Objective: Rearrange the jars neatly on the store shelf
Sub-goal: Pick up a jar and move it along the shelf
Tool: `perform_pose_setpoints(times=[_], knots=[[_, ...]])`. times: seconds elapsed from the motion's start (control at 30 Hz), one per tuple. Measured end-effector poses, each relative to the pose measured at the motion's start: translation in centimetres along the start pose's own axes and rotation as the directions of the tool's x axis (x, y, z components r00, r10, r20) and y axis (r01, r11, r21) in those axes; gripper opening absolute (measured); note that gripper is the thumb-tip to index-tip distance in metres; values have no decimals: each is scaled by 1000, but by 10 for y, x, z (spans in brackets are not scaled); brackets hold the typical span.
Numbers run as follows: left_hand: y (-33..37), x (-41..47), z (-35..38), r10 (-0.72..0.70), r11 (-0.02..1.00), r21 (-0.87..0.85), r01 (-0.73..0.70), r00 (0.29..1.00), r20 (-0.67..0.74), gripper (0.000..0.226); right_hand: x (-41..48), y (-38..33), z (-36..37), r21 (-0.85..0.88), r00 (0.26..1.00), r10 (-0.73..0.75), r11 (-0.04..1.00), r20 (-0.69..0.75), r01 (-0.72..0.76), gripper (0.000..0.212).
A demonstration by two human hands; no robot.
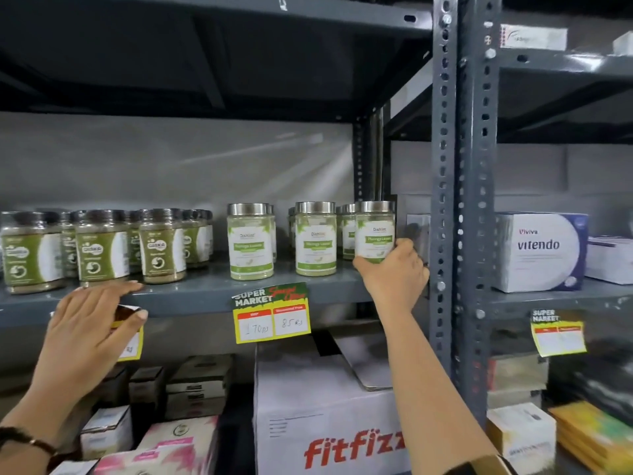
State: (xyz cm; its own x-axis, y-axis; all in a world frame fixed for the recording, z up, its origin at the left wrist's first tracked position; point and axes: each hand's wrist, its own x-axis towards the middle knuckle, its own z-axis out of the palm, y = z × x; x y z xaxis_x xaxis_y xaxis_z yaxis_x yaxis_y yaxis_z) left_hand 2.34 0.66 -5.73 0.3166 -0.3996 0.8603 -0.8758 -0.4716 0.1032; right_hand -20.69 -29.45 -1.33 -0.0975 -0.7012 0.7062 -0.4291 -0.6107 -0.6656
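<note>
Steel-lidded cylindrical jar (374,231) in right hand (394,274)

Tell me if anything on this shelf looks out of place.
The right hand holds one silver-lidded jar up off the shelf, at the right end of the uneven light-green row. The price tag hangs tilted. Nothing looks spilled or damaged.

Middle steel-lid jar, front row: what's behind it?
Behind the middle jar, the edge of another steel-lid jar shows at its left. Whether more stand further back cannot be seen; the front jar covers them.
</note>
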Motion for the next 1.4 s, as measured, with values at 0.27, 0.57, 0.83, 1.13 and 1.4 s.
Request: perform_pose_setpoints(times=[0.27, 0.57, 0.83, 1.13, 1.4], knots=[[-5, 0, 3, -8, 1000, 10, 7, 999, 37, 52, 0, 4, 4, 0, 999, -33, 999, -32, 33, 68], [2, -1, -2, 23, 999, 36, -24, 1000, 17, 54, 0, 1, 4, -29, 1000, 6, 1000, -24, -7, 67], [-1, -1, 0, 34, 998, 57, -35, 999, 3, 52, -22, -17, -13, 167, 985, -139, 974, -103, 155, 72], [-3, -2, -2, 48, 997, 57, -48, 999, -4, 51, -53, -58, 20, 51, 974, -183, 983, 132, 177, 84], [-6, -2, 1, 43, 998, 37, -43, 999, -1, 53, -51, -62, 23, 49, 987, -126, 991, 95, 122, 77]])
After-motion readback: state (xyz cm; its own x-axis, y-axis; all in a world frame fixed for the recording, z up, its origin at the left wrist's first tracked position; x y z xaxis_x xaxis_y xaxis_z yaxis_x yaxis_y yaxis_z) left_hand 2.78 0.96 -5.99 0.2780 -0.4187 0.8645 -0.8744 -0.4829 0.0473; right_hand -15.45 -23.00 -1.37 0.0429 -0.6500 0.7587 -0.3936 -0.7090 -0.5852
